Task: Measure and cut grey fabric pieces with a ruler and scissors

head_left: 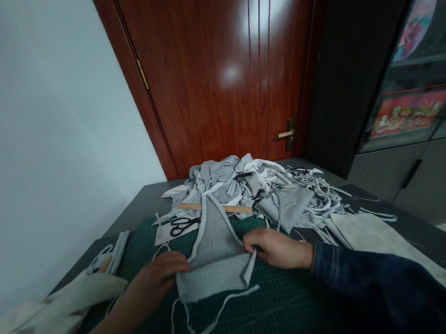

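Note:
A grey cloth piece (214,233), tapered like a small apron and edged with pale binding, lies over the green cutting mat (285,295). Its near end is folded up into a wide flap. Loose pale ties (213,328) trail from the near left corner. My left hand (163,273) grips the cloth's left edge by the fold. On the opposite edge, my right hand (272,247) pinches the cloth near the other end of the fold. Beyond the left hand, black-handled scissors (181,226) rest on a pale scrap, their blades partly behind the cloth.
A heap of grey and white fabric (223,172) covers the table's far side, with a wooden strip (237,210) before it. Tangled cords (324,195) and a pale cloth panel (388,242) lie right. More pale fabric (64,305) is at left. A wooden door (209,76) stands behind.

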